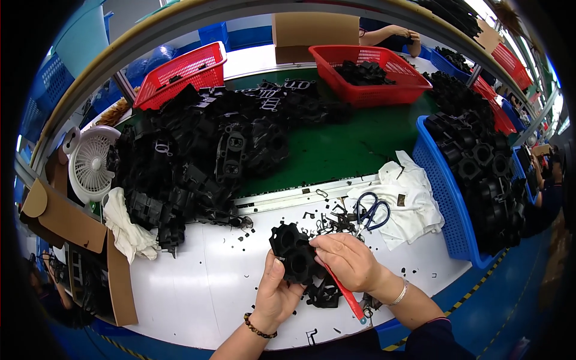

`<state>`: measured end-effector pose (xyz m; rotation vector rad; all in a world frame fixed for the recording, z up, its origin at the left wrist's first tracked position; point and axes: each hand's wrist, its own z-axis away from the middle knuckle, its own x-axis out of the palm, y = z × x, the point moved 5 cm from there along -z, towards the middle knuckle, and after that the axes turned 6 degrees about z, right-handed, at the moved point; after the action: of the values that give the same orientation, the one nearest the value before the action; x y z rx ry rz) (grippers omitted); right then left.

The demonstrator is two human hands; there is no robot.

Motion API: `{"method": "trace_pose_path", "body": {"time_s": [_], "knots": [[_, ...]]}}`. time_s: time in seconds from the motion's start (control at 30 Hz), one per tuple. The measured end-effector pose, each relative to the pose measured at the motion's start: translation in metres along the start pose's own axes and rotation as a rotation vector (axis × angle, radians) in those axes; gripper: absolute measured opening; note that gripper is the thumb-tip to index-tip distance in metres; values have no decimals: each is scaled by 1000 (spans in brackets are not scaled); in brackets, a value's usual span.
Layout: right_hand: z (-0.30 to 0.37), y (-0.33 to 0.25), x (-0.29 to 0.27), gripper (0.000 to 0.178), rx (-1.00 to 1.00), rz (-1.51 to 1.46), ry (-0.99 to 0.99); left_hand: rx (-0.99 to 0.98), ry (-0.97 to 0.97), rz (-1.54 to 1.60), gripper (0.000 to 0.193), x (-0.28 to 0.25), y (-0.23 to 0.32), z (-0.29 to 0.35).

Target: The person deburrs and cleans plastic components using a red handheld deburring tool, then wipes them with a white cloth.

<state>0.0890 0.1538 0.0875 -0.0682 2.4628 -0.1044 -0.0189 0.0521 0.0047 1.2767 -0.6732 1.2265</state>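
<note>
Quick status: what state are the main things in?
Left grip: holding black part
Right grip: holding red tool
Red tool: slanted, upper end hidden
Scissors: lying down, opening unclear
Near blue crate: heaped full
Right red basket: partly filled
Left cardboard box: open
Fan: spinning or not unclear

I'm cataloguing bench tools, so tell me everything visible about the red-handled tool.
The red-handled tool has a slim, straight, plastic-looking handle with a small bluish spot at its free end. Gripped in the right hand, it slants down rightward over the white table. Its other end, toward the black molded part, is hidden.
</note>
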Motion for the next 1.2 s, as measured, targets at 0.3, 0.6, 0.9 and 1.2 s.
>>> {"method": "trace_pose_path", "body": {"time_s": [0.3, 0.6, 0.9, 1.2], "knots": [[10, 38, -13, 12, 461, -10, 119, 96, -107, -193, 69, 23, 2, 9], [17, 36, -13, 12, 741, -293, 61, 82, -59, 96, 68, 1, 5, 1], [19, 13, 1, 7, 818, -891, -26, -23, -79, 107, 83, -6, -1, -3], [12, -2, 9, 8, 742, -942, -196, 30, -136, 61, 67, 5, 0, -5]]}}
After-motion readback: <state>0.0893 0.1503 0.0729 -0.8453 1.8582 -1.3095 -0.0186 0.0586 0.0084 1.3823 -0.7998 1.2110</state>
